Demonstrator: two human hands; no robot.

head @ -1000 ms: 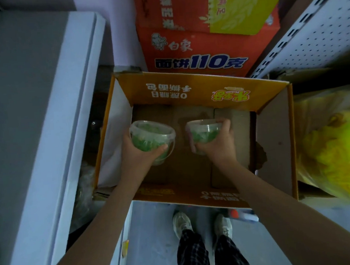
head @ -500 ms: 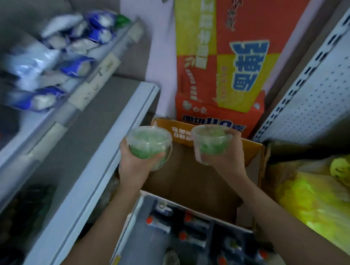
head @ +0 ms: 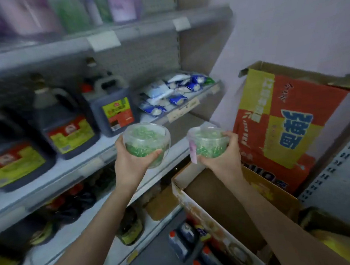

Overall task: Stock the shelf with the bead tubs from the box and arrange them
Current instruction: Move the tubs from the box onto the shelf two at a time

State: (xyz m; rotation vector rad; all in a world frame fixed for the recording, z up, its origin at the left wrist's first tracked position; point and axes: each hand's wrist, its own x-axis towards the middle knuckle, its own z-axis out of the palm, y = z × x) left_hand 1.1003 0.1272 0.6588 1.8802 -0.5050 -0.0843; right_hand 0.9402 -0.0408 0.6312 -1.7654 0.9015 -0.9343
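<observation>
My left hand [head: 130, 162] grips a clear tub of green beads [head: 144, 140] from below, fingers curled round its base. My right hand [head: 223, 160] holds a second clear tub of green beads [head: 207, 141], which has a pink label on its left side. Both tubs are upright, side by side, in the air in front of the middle shelf [head: 85, 165]. The open cardboard box [head: 223, 211] lies below my right forearm; no tubs show in the part of its inside that I can see.
Large dark jugs with red and yellow labels [head: 70, 129] stand on the middle shelf at left. Blue and white packets [head: 167, 95] lie on a tilted shelf behind. A tall red and yellow carton [head: 283, 129] stands at right. Bottles [head: 196, 244] stand on the floor beside the box.
Both hands have lifted the two tubs up out of the box to shelf height. My view has swung up and to the left, from the box floor to the shelves.
</observation>
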